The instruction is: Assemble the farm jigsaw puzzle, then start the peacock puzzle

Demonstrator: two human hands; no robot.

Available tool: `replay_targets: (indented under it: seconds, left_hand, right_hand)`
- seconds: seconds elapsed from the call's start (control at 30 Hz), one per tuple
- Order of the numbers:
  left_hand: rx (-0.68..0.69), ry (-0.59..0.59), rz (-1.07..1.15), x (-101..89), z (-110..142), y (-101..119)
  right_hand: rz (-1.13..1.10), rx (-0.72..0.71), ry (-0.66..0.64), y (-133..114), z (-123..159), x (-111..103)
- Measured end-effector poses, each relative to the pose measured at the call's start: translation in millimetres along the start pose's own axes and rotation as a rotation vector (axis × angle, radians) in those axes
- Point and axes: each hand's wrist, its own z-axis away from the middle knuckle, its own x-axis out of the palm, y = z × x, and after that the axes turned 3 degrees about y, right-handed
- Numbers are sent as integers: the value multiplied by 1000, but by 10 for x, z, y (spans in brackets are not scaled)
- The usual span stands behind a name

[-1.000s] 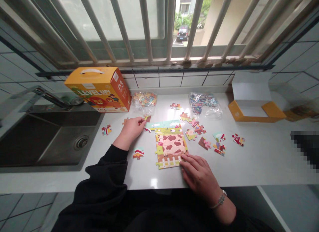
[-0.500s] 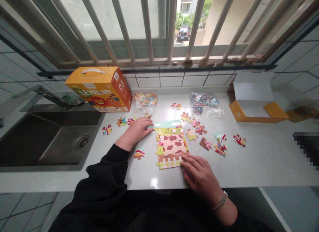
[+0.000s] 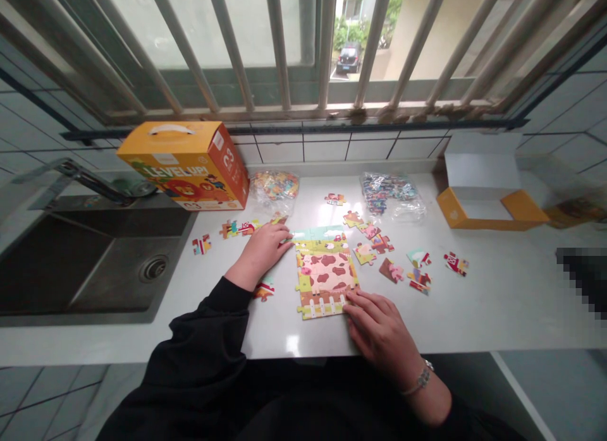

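A partly joined jigsaw puzzle [image 3: 327, 273] with a brown-spotted cow and a white fence lies flat on the counter. My left hand [image 3: 265, 248] is closed at the puzzle's upper left corner, its fingertips pinching a pale blue puzzle piece, mostly hidden under them. At the lower right edge, my right hand [image 3: 382, 324] rests with its fingers stretched out, fingertips touching the puzzle. Loose pieces lie around: a red-and-white piece [image 3: 263, 292] partly behind my left wrist, a pig piece [image 3: 391, 270] to the right, and several others on both sides.
An orange box [image 3: 184, 169] with a handle stands at the back left beside the sink [image 3: 118, 264]. Two plastic bags of pieces, the left bag [image 3: 275, 185] and right bag [image 3: 391, 194], lie along the wall. An open orange box [image 3: 490, 207] is at the back right.
My left hand has shifted slightly up and right against the puzzle corner, covering the pale blue piece more. My right hand stays in place. The view has shifted slightly.
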Motion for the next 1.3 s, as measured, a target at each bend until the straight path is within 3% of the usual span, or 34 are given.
replay_targets:
  seconds: [0.3,0.63,0.83,1.0,1.3]
  left_hand:
    - [55,-44,16,9,-48,-45]
    - [-54,-146,-200,133,208,361]
    - [-91,-228,-272,198,269,465]
    - [-90,-219,-228,194,299,508]
    - [26,-150,-117,385,533,674]
  right_hand:
    - [-7,7,-2,-1,-8,-3]
    - [-13,11,-5,-2,-22,-4]
    - [-20,14,-20,8,-8,11]
    - [-21,6,-12,19,-6,7]
    - [-40,-112,-58,-22,86,-177]
